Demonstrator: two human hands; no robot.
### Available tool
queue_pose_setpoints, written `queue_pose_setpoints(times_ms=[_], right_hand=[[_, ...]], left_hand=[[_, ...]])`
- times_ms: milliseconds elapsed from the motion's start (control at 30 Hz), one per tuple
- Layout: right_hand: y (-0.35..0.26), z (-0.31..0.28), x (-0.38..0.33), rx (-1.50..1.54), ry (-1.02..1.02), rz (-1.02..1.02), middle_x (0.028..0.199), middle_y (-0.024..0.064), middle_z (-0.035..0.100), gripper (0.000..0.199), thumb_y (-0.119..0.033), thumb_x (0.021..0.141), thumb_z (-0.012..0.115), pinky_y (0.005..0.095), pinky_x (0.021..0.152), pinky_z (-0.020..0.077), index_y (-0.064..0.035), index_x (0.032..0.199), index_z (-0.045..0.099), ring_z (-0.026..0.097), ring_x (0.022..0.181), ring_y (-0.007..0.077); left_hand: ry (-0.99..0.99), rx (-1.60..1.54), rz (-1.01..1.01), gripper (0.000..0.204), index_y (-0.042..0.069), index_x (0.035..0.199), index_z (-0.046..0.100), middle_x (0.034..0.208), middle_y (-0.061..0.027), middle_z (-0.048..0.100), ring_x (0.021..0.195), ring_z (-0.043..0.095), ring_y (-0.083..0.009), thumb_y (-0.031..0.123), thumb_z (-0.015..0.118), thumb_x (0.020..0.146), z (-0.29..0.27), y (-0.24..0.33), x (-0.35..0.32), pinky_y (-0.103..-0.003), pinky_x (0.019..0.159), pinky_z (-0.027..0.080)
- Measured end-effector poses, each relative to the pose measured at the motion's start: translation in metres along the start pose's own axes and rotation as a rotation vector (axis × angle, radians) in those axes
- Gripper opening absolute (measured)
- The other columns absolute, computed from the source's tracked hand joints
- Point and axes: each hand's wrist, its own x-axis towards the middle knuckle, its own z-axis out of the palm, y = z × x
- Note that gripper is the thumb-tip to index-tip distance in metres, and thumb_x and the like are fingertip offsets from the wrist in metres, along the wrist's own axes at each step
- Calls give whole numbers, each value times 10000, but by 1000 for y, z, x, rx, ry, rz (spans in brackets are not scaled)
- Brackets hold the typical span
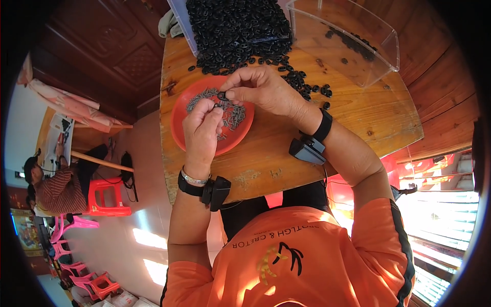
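Over an orange-red bowl [179, 120], my two hands meet with their fingertips close together. My right hand [261, 91] pinches a small black oval piece [221, 95] between thumb and fingers. Just below it, my left hand [201, 128] is closed in a pinch; what sits at its fingertips is too small to make out. Inside the bowl lie many small grey metal screws [236, 116], partly covered by my hands. A large heap of black oval pieces [238, 33] spills onto the table beyond the bowl.
The wooden table [286, 158] has loose black pieces [302, 84] right of the bowl. At the far right stands a clear plastic bin [396, 56] with some black pieces. Off to the left, a person [64, 192] sits near a red stool [107, 197].
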Motion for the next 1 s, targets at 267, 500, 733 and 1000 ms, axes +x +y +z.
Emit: queue_pose_setpoints(times_ms=[267, 500, 733, 1000], right_hand=[[0, 3, -1, -54, -6, 26, 861, 5, 642, 149, -59, 852, 633, 214, 720, 486, -1, 989, 645, 572, 765, 59], [6, 7, 0, -9, -6, -2, 831, 20, 650, 166, -86, 834, 650, 221, 694, 499, -7, 979, 656, 579, 743, 66], [5, 11, -3, -34, 14, -10, 883, 15, 654, 163, -42, 867, 606, 218, 729, 495, -5, 1022, 639, 582, 780, 60], [4, 7, -2, -7, -10, 10, 905, 26, 661, 178, -30, 858, 607, 228, 761, 503, -8, 1031, 638, 599, 813, 73]], left_hand=[[10, 14, -19, 110, 21, 795, 546, 629, 14, 488, 558, 429, -49, 108, 535, 861, 0, -1, 1, -199, 495, 352], [13, -29, -15, 104, 19, 804, 545, 636, 10, 489, 558, 427, -49, 103, 525, 862, -1, 0, 1, -190, 490, 351], [20, -51, -26, 109, 18, 802, 547, 635, 7, 494, 548, 428, -50, 105, 525, 863, 1, -3, 1, -188, 485, 355], [-11, 13, -6, 124, 14, 800, 548, 634, 8, 502, 552, 437, -49, 112, 525, 872, 2, -1, 0, -194, 487, 354]])
